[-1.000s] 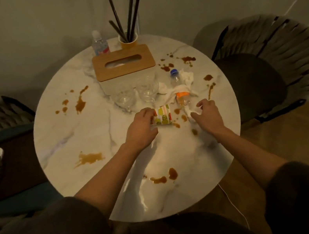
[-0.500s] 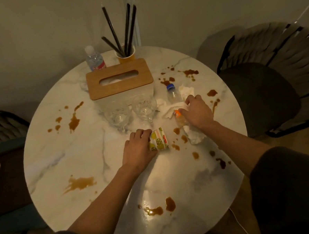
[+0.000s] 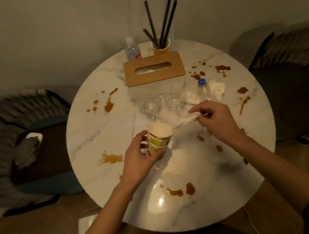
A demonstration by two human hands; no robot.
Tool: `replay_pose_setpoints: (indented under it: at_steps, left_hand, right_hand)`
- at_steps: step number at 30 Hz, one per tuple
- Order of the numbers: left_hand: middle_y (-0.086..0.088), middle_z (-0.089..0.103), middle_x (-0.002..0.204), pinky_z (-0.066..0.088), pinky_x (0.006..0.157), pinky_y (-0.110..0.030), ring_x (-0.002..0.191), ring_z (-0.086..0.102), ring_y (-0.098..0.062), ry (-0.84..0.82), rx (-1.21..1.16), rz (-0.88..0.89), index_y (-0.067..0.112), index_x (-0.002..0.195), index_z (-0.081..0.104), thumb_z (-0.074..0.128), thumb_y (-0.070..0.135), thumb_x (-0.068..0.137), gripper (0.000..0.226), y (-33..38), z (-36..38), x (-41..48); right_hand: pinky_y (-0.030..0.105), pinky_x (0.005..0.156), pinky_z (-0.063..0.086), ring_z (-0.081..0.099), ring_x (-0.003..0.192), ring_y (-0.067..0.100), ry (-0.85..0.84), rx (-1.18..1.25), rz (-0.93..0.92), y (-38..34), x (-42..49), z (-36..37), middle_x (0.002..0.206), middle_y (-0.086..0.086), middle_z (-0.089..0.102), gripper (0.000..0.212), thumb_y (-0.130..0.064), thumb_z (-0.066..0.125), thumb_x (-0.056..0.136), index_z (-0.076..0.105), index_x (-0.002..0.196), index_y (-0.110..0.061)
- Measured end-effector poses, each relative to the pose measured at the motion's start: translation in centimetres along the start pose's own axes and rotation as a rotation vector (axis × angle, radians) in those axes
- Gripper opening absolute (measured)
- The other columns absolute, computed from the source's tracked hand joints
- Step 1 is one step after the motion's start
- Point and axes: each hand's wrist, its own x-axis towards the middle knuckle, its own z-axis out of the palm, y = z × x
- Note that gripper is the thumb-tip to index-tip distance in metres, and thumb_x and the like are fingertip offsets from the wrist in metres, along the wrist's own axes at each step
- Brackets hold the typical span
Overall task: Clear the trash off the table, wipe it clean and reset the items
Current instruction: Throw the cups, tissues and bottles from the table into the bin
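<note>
Marble-look round bench [image 3: 97, 147] is still a mess of brown splashes, but both hands have changed jobs since half a second ago. Back then the left hand [image 3: 141, 161] was pressed down on the patterned paper cup [image 3: 158, 139] lying flat on its side; now that cup is up off the bench, tilted, with its open mouth facing up and away from the person, and the left grip is wrapped around its lower half. The right hand [image 3: 217, 119] was down over the small bottle; now it has lifted clear and its grip is pinched narrow on a crumpled white tissue [image 3: 186, 118], which trails from the fingertips toward the cup-holding grip.

Just beyond the right grip lies the clear plastic bottle with a blue cap [image 3: 203, 89], with more crumpled tissue [image 3: 216, 88] beside it. Two empty glasses [image 3: 161, 100] stand past the gap between the two grips, and behind them the tissue box with a wooden lid [image 3: 154, 69]. Farther back are a water bottle [image 3: 132, 49] and an orange cup holding black straws [image 3: 161, 46]. The camera view has also shifted, so the whole bench sits differently in frame.
</note>
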Motion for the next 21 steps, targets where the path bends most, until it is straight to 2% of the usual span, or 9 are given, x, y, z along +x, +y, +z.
replay_pose_setpoints:
  at_steps: [2, 6, 10, 13, 16, 18, 21]
  left_hand:
    - [0.017, 0.058, 0.114, 0.053, 0.077, -0.021, 0.098, 0.059, -0.002, 0.02, -0.059, -0.054, 0.028, 0.134, 0.047, 0.08, 0.042, 0.072, 0.071, -1.0, -1.8, -2.1]
    - [0.013, 0.062, 0.117, 0.056, 0.083, -0.025, 0.1, 0.061, -0.004, 0.065, -0.105, -0.153, 0.029, 0.133, 0.047, 0.077, 0.047, 0.074, 0.069, -3.6, -5.0, -5.9]
    - [0.012, 0.065, 0.118, 0.058, 0.085, -0.039, 0.102, 0.065, -0.008, 0.141, -0.231, -0.281, 0.027, 0.134, 0.05, 0.076, 0.057, 0.068, 0.077, -7.8, -9.2, -10.7]
    - [0.01, 0.068, 0.115, 0.059, 0.084, -0.037, 0.099, 0.066, -0.005, 0.246, -0.246, -0.369, 0.02, 0.134, 0.052, 0.077, 0.047, 0.069, 0.075, -11.8, -12.7, -14.7]
    - [0.01, 0.068, 0.114, 0.058, 0.086, -0.04, 0.102, 0.065, -0.008, 0.34, -0.256, -0.478, 0.026, 0.128, 0.055, 0.076, 0.055, 0.067, 0.07, -17.4, -16.0, -18.4]
    - [0.008, 0.07, 0.111, 0.057, 0.085, -0.041, 0.101, 0.067, -0.012, 0.349, -0.301, -0.56, 0.028, 0.124, 0.057, 0.078, 0.057, 0.067, 0.068, -21.5, -17.6, -20.6]
    - [0.006, 0.068, 0.107, 0.057, 0.075, -0.029, 0.095, 0.067, -0.012, 0.299, -0.336, -0.712, 0.02, 0.13, 0.052, 0.074, 0.048, 0.07, 0.07, -27.7, -18.6, -23.1]
  right_hand:
    - [0.022, 0.074, 0.052, 0.063, 0.083, 0.012, -0.08, 0.027, -0.004, -1.2, -1.5, 2.8, 0.093, 0.0, 0.069, 0.029, 0.01, 0.065, 0.078, 0.076, 0.094, -0.013]
    - [0.021, 0.068, 0.053, 0.065, 0.076, 0.007, -0.191, 0.095, 0.06, -3.2, -4.7, 8.7, 0.088, -0.004, 0.071, 0.019, 0.0, 0.07, 0.081, 0.077, 0.088, -0.016]
    - [0.023, 0.07, 0.053, 0.063, 0.077, 0.006, -0.314, 0.108, 0.092, -5.4, -7.9, 15.1, 0.091, -0.008, 0.07, 0.013, -0.007, 0.072, 0.082, 0.077, 0.09, -0.017]
    - [0.018, 0.069, 0.05, 0.061, 0.078, 0.008, -0.389, 0.085, 0.039, -7.6, -10.6, 20.4, 0.094, -0.005, 0.063, 0.014, -0.008, 0.072, 0.083, 0.077, 0.089, -0.02]
    - [0.011, 0.067, 0.044, 0.054, 0.082, 0.006, -0.489, 0.05, 0.038, -9.7, -14.3, 26.1, 0.09, -0.006, 0.051, 0.014, -0.011, 0.071, 0.084, 0.078, 0.09, -0.021]
    - [0.009, 0.069, 0.042, 0.052, 0.081, 0.004, -0.576, 0.015, 0.031, -10.3, -17.1, 29.9, 0.087, -0.01, 0.048, 0.017, -0.01, 0.069, 0.083, 0.077, 0.091, -0.022]
    - [0.007, 0.07, 0.039, 0.055, 0.077, 0.001, -0.707, -0.063, 0.097, -9.2, -20.8, 35.9, 0.084, -0.014, 0.053, 0.022, -0.007, 0.066, 0.083, 0.077, 0.092, -0.024]
